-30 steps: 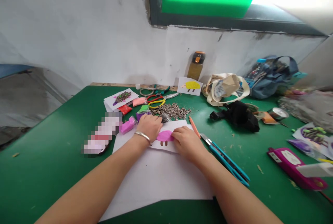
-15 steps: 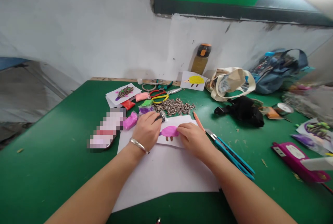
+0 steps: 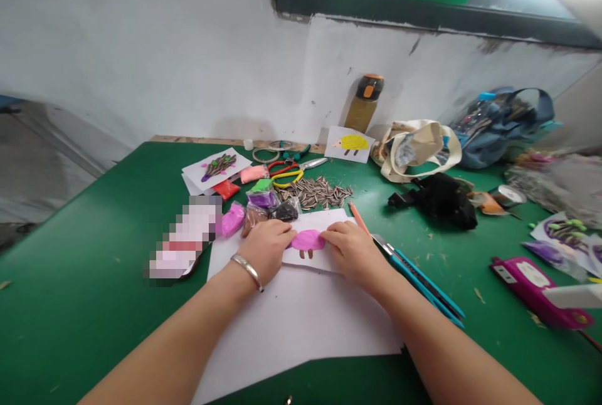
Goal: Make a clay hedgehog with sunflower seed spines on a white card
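Observation:
A pink clay animal figure [image 3: 308,240] with two brown legs lies flat on a small white card [image 3: 324,264]. My left hand [image 3: 268,247] has its fingers closed together at the figure's left end, covering that end. At the right end, my right hand [image 3: 352,247] presses bent, closed fingertips against the pink edge. Under the card and my wrists is a larger white paper sheet [image 3: 301,323]. Just beyond my left hand lie a black clay packet [image 3: 285,209] and a brown clay packet [image 3: 254,219].
Striped sunflower seeds [image 3: 322,193] are heaped behind the card, near yellow-handled scissors [image 3: 288,176]. On the right lie an orange pencil [image 3: 359,218] and a blue utility knife [image 3: 423,286]. A blurred-out pink object [image 3: 188,236] is at left; a bottle [image 3: 365,104] stands by the wall.
My left hand has come down and back from the black packet to the pink figure's left end, uncovering the black and brown packets. My right hand has hardly moved.

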Available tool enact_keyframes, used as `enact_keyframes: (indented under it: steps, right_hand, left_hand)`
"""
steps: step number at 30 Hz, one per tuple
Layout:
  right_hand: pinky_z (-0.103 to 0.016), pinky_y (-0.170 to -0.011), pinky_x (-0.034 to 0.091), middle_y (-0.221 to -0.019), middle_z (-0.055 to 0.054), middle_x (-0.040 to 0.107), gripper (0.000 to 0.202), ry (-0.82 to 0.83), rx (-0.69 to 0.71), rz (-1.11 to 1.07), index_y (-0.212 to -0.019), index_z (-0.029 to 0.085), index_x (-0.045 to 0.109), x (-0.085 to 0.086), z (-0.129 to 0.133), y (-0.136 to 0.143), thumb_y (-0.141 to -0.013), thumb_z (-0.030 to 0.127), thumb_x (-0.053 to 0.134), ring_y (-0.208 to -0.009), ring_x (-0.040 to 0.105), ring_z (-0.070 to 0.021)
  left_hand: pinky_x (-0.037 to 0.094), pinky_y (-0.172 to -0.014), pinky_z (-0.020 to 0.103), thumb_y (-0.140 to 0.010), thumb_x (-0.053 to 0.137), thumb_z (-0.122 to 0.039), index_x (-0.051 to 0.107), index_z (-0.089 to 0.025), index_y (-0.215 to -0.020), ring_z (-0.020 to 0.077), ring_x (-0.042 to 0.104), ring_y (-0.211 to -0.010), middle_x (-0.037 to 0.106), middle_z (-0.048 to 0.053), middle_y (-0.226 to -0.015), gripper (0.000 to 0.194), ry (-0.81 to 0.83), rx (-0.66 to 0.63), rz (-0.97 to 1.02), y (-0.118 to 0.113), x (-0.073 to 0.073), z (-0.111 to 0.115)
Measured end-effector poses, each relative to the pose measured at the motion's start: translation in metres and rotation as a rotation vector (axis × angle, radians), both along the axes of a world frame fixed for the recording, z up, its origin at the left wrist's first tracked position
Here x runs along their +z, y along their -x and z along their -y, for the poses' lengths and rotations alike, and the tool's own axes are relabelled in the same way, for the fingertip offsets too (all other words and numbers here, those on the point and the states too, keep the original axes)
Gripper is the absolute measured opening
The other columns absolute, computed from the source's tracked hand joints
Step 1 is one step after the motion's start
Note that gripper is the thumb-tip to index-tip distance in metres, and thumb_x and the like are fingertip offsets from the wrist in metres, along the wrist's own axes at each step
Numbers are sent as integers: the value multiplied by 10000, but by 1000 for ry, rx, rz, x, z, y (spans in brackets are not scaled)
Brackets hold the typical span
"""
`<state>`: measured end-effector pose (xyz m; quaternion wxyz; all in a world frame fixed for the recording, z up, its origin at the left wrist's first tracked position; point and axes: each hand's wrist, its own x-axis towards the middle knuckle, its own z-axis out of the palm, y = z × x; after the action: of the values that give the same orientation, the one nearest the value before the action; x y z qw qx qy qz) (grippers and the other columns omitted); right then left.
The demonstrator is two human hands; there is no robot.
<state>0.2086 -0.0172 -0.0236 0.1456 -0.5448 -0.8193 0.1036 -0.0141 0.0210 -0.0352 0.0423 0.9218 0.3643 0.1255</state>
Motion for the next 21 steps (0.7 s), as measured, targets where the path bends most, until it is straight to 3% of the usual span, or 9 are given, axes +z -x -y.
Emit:
enact_keyframes:
  steps: [9, 14, 21]
  right_hand:
    - [-296, -810, 382, -930, -56, 650, 305, -19, -1, -11, -947, 197, 713, -3, 0, 0, -800, 53, 487, -841, 520, -182]
    - [-294, -810, 382, -938, -60, 645, 334, -13, 3, -6, -954, 192, 708, -3, 0, 0, -777, 26, 479, -851, 519, -182]
    - [-303, -812, 379, -935, -63, 643, 326, -16, -4, -8, -953, 194, 706, -1, 1, 0, -793, 37, 468, -858, 515, -187]
  left_hand:
    - [487, -865, 437, -745, 487, -11, 651, -144, -1054, 277, 556, -1049, 634, 104, -1127, 375, 56, -23, -170, -3, 13, 5]
    - [449, -965, 395, -762, 445, 7, 591, -116, -1173, 230, 554, -1090, 627, 111, -1172, 453, 99, 1, -60, 2, 9, 2]
    - [470, -918, 418, -743, 464, 8, 658, -149, -1034, 256, 555, -1071, 622, 117, -1122, 384, 91, -34, -137, 3, 12, 0]
